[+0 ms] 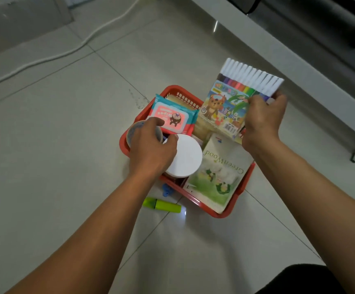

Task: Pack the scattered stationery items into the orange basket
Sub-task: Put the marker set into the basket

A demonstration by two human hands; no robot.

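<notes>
I'm mid-pack here: my right hand (262,122) grips the marker set (236,96) by its capped end, holding it tilted above the far right corner of the orange basket (239,187), not yet down inside. My left hand (151,149) is curled around a round cup-like container (135,131) at the basket's left edge, fingers also touching the white round lid (186,159); whether it is gripping or only steadying, I can't quite tell. Already in the basket: a pink wet-wipes pack (172,116) and a GreenWood booklet (216,172).

Next, I judge, the markers need a slot, probably slid flat or on edge behind the booklet, since the basket looks crowded. Then the green highlighter (161,205) and a small blue item (167,190), both on the floor just beside the basket's near edge.

Everything sits on a glossy pale tiled floor (66,145). A white cable (55,54) runs across it at far left, and a low white furniture edge (289,49) runs along the upper right.
</notes>
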